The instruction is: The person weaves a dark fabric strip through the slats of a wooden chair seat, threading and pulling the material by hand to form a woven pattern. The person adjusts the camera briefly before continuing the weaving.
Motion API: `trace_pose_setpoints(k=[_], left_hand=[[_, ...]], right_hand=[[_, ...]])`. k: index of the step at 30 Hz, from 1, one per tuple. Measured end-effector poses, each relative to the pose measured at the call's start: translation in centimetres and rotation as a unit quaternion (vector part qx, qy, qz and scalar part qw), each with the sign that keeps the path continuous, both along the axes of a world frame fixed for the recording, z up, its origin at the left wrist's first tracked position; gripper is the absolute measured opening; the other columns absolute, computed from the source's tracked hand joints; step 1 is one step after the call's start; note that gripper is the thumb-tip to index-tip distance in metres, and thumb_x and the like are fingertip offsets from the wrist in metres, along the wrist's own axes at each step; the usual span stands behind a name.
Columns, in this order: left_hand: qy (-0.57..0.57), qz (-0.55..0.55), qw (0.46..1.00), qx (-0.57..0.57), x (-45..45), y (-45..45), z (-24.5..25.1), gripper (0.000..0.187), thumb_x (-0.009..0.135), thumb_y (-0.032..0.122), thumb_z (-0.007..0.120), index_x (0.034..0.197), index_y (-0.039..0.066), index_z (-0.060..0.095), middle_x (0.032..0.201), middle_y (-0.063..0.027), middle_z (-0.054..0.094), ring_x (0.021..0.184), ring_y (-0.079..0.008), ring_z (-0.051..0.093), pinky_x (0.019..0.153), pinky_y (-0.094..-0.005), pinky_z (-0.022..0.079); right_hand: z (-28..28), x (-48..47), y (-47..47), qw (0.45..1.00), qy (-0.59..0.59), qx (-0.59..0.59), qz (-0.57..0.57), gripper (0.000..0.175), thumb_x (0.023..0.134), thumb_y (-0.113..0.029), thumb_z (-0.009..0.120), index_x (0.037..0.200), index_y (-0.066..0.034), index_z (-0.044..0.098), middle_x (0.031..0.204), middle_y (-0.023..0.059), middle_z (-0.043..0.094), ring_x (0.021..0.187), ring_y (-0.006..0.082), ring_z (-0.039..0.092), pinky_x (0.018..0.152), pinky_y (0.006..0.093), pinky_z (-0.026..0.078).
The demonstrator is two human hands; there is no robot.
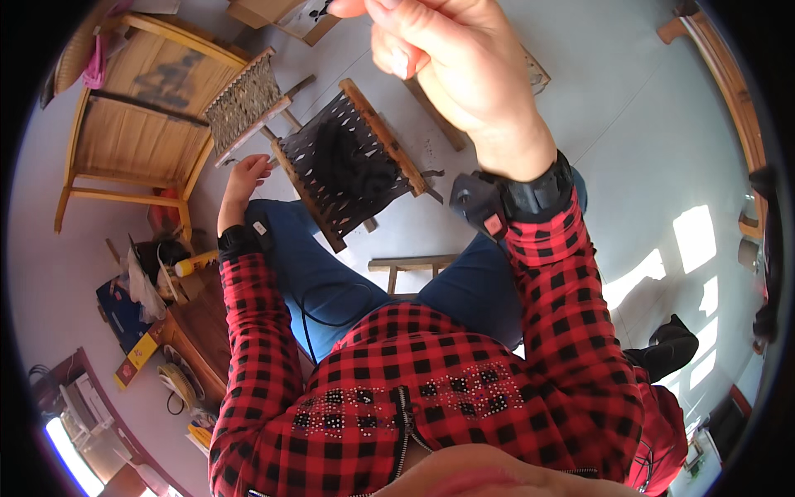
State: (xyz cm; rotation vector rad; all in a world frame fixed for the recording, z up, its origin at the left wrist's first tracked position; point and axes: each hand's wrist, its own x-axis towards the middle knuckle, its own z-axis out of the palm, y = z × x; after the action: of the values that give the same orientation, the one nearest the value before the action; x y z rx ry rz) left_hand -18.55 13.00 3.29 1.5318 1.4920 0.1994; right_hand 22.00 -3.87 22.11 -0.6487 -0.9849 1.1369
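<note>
Raised high in front of me, my right hand (459, 68) has its fingers bent, and its fingertips run to the top edge of the view. A small dark thing shows beside the index fingertip; whether it is held cannot be told. My left hand (247, 177) hovers by my left knee with loosely curled fingers and nothing visible in it. Close to it is the wooden rail of a folding stool (348, 155) with a seat woven from dark strips. The stool stands between my knees. Dark strip ends (433, 186) stick out at its right corner.
Beyond my left hand is a second folding stool (245, 102) with a brownish woven seat. A wooden chair (140, 164) lies tipped at the left. A cardboard box (320, 30) is at the top. At lower left, a wooden cabinet (195, 332) bears several items, including a yellow tube (197, 263).
</note>
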Motion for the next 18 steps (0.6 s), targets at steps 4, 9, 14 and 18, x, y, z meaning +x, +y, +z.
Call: trace_pose_setpoints(k=[4, 9, 14, 18], left_hand=[[0.005, -0.015, 1.000, 0.025, 0.9, -0.3, 0.5, 0.035, 0.093, 0.032, 0.056, 0.117, 0.007, 0.061, 0.098, -0.0023, 0.066, 0.089, -0.0104, 0.060, 0.075, -0.0250, 0.045], [0.006, -0.118, 0.990, 0.076, 5.2, -2.6, -0.8, 0.033, 0.088, 0.027, 0.063, 0.114, 0.006, 0.064, 0.097, -0.0021, 0.066, 0.088, -0.0110, 0.060, 0.077, -0.0244, 0.046], [0.072, -0.240, 0.960, 0.126, 12.2, -9.1, -4.8, 0.048, 0.078, 0.034, 0.073, 0.115, 0.005, 0.062, 0.096, -0.0136, 0.067, 0.092, -0.0252, 0.065, 0.084, -0.0331, 0.050], [0.202, -0.288, 0.882, 0.315, 14.6, -13.0, -6.3, 0.035, 0.081, 0.033, 0.066, 0.100, 0.003, 0.063, 0.097, -0.0155, 0.066, 0.095, -0.0327, 0.063, 0.085, -0.0406, 0.049]], right_hand=[[-4.2, 0.2, 1.6, 0.982, -0.142, -0.121, -0.038, 0.029, 0.097, -0.028, 0.054, 0.093, -0.0018, 0.067, 0.061, -0.0047, 0.051, 0.054, 0.0039, 0.045, 0.050, 0.0194, 0.036], [-9.7, 2.1, 0.4, 0.867, -0.484, -0.116, -0.032, 0.027, 0.092, -0.030, 0.061, 0.097, -0.0040, 0.068, 0.071, 0.0028, 0.062, 0.063, 0.0099, 0.055, 0.058, 0.0258, 0.044], [-13.9, 2.0, -3.1, 0.826, -0.532, -0.105, -0.153, 0.027, 0.085, -0.030, 0.065, 0.078, -0.0039, 0.064, 0.062, 0.0104, 0.059, 0.054, 0.0242, 0.055, 0.056, 0.0359, 0.045], [-17.4, -1.3, -7.1, 0.847, -0.481, -0.205, -0.092, 0.025, 0.084, -0.028, 0.065, 0.078, -0.0042, 0.064, 0.064, 0.0120, 0.059, 0.057, 0.0269, 0.056, 0.057, 0.0366, 0.045]])
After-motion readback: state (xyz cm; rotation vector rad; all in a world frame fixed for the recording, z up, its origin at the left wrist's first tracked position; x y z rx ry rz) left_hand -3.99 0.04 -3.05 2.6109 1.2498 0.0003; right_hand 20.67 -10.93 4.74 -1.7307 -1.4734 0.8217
